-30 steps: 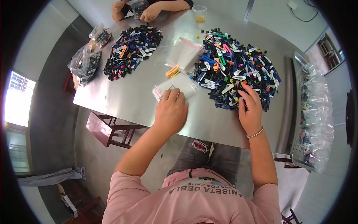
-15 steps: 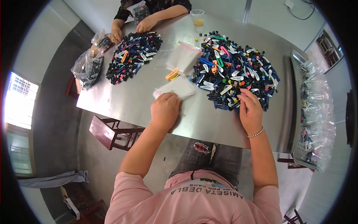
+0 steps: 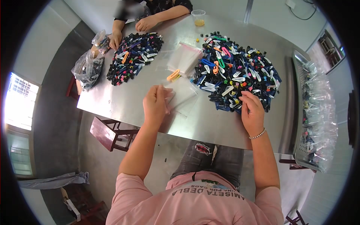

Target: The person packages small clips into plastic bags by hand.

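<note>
My left hand (image 3: 155, 103), its fingers closed, holds the edge of a clear plastic bag (image 3: 182, 98) above the steel table, near the table's front edge. Beyond it lie a stack of clear bags (image 3: 185, 58) and a few orange and yellow hair clips (image 3: 173, 75). At the near edge of a large pile of hair clips (image 3: 236, 71), mostly black, white and blue, is my right hand (image 3: 252, 106). Its fingers are bent with the thumb close to them; whether something small is between them cannot be made out.
Across the steel table (image 3: 210, 129), a co-worker's hands (image 3: 146, 24) are by a second clip pile (image 3: 133, 56). Filled bags (image 3: 88, 69) stand at the left edge, a cup (image 3: 198, 18) at the back. A perforated tray (image 3: 299, 146) of filled bags is right. A stool (image 3: 103, 133) is below.
My left hand has moved left and lifted, drawing the plastic bag with it. My right hand has barely moved. The co-worker's hands have shifted slightly.
</note>
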A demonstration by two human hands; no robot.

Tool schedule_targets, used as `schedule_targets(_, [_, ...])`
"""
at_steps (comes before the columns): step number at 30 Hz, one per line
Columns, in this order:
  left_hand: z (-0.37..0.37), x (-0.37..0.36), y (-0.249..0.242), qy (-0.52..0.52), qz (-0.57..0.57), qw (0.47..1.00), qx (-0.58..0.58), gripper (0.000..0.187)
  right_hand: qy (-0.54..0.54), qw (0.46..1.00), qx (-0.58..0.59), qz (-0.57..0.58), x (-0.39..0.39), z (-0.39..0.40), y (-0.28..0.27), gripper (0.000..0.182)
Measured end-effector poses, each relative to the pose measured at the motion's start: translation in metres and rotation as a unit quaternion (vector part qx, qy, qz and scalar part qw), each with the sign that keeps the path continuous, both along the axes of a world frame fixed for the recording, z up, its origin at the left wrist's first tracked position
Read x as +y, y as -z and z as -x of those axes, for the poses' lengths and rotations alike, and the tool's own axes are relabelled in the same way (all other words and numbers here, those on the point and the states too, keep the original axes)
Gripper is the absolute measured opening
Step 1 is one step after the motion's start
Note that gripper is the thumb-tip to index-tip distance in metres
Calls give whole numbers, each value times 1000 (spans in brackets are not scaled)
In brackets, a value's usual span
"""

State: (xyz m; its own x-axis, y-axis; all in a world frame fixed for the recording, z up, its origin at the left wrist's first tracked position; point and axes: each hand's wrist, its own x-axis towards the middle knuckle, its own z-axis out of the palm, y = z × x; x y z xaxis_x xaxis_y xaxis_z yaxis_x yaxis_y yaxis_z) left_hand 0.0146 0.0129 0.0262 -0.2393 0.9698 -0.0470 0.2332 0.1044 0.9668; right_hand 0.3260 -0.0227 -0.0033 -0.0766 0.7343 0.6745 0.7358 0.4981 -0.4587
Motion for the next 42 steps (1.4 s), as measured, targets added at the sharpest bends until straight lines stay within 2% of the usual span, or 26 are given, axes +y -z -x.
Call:
schedule_targets(1, [2, 4, 3, -20, -26, 996, -85, 30, 1, 1000, -3, -3, 0, 0, 0, 19])
schedule_targets(2, [4, 7, 6, -21, -26, 996, -86, 30, 2, 1000, -7, -7, 0, 1, -1, 19])
schedule_targets(4, [7, 11, 6, -20, -9, 980, -197, 27, 0, 1000, -10, -8, 0, 1, 0, 19])
schedule_targets(9, [-2, 8, -15, -22, -26, 952, -303, 27, -3, 1000, -13, -26, 0, 7, -7, 22])
schedule_targets(11, [-13, 9, -25, -18, -26, 937, -347, 26, -18, 999, -16, -34, -1, 17, -20, 27])
schedule_targets(13, [-31, 11, -31, 11, 11, 916, -401, 23, -68, 997, -42, -24, -2, 25, -32, 42])
schedule_targets(17, [-73, 20, -36, 60, 84, 874, -475, 25, -129, 982, -117, -73, 6, 43, -53, 55])
schedule_targets(18, [-85, 27, -33, 68, 45, 863, -499, 26, -126, 976, -153, -94, 9, 46, -58, 56])
schedule_targets(21, [-109, 27, -35, 105, 74, 831, -541, 21, -95, 969, -198, -113, 28, 38, -64, 37])
schedule_targets(22, [-113, 33, -29, 112, 70, 828, -545, 21, -101, 973, -176, -111, 34, 31, -70, 31])
schedule_targets(24, [-119, 48, -21, 128, 53, 875, -464, 24, -101, 982, -110, -120, 43, 21, -90, 13])
schedule_targets(25, [-125, 51, -26, 135, 47, 873, -467, 24, -98, 980, -116, -127, 48, 15, -96, 13])
schedule_targets(27, [-136, 56, -38, 65, -16, 926, -372, 26, -110, 993, 26, -31, 56, 2, -103, 6])
schedule_targets(28, [-139, 65, -33, 74, -43, 930, -358, 31, -128, 984, 105, 59, 58, -4, -106, 5])
schedule_targets(29, [-135, 72, -34, 78, -45, 929, -360, 31, -125, 985, 103, 56, 62, -10, -107, 5])
schedule_targets(31, [-122, 80, -41, 358, 22, 885, -298, 34, -123, 955, 194, 189, 66, -20, -103, 6])
schedule_targets(32, [-125, 76, -45, 375, 88, 868, -314, 33, -114, 955, 199, 187, 72, -26, -92, 7])
schedule_targets(33, [-130, 75, -42, 375, 97, 867, -315, 33, -110, 954, 202, 194, 74, -28, -86, 7])
schedule_targets(35, [-137, 71, -28, 429, 20, 887, -172, 29, -99, 929, 260, 245, 73, -30, -70, 8])
schedule_targets(36, [-139, 71, -26, 420, 27, 895, -147, 24, -146, 914, 265, 271, 71, -35, -70, 13])
schedule_targets(41, [-137, 72, -18, 374, 69, 907, -183, 21, -112, 928, 285, 211, 74, -29, -64, 31])
schedule_targets(42, [-136, 73, -19, 349, 67, 915, -191, 21, -77, 957, 249, 128, 75, -28, -62, 31])
